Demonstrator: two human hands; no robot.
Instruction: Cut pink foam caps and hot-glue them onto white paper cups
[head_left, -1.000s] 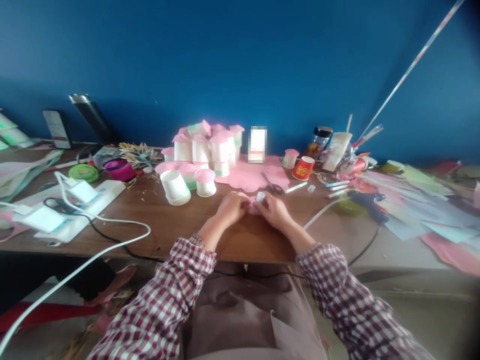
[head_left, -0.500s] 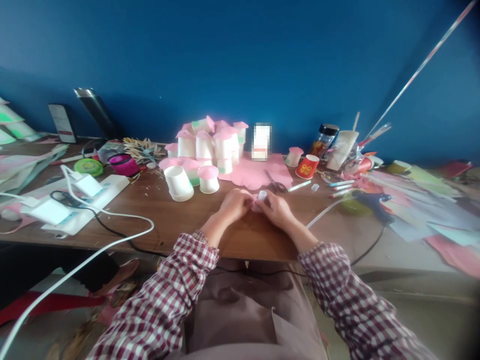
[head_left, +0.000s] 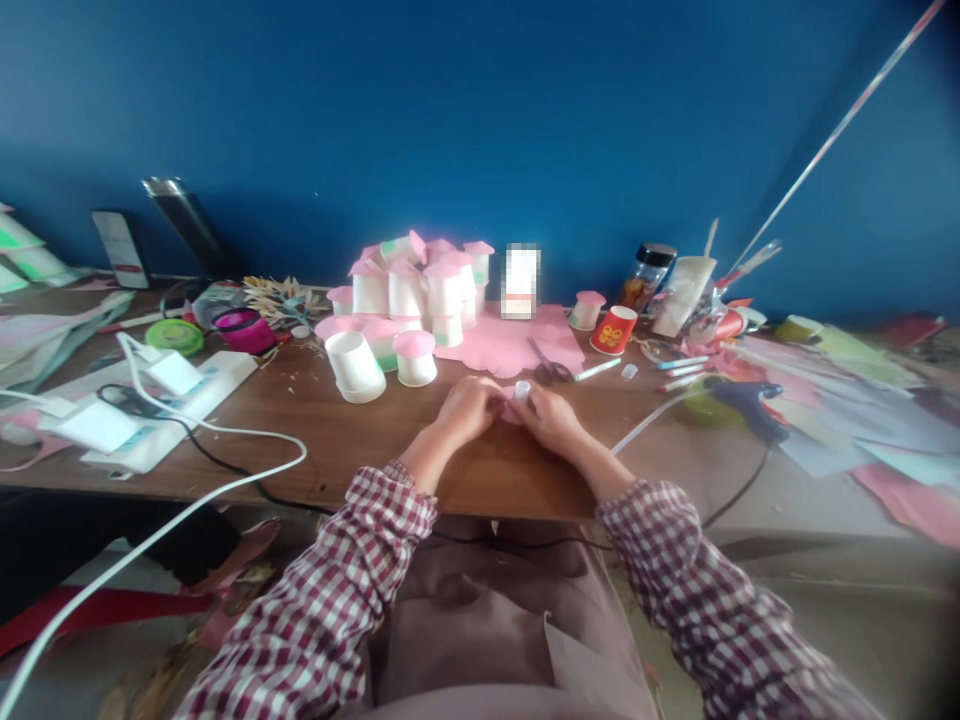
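Note:
My left hand [head_left: 466, 408] and my right hand [head_left: 550, 418] meet over the front middle of the wooden table [head_left: 330, 440], fingers closed around a small pink paper piece [head_left: 511, 408]. A small white cap-like object [head_left: 522, 391] shows at my right hand's fingertips. Just behind the hands lie scissors [head_left: 547, 366] on a pink paper sheet [head_left: 502, 345]. A pile of white paper cups with pink tops [head_left: 420, 290] stands further back, and an overturned white cup [head_left: 352, 366] sits to the left.
White power strips and cables [head_left: 150, 400] lie at the left. A red cup [head_left: 613, 330], a jar [head_left: 645, 278], markers [head_left: 679, 365] and a dark glue gun [head_left: 746, 400] are at the right, beside loose coloured paper sheets [head_left: 862, 410]. A blue wall stands behind.
The view shifted slightly; both hands stay together on the pink piece with only small finger movements.

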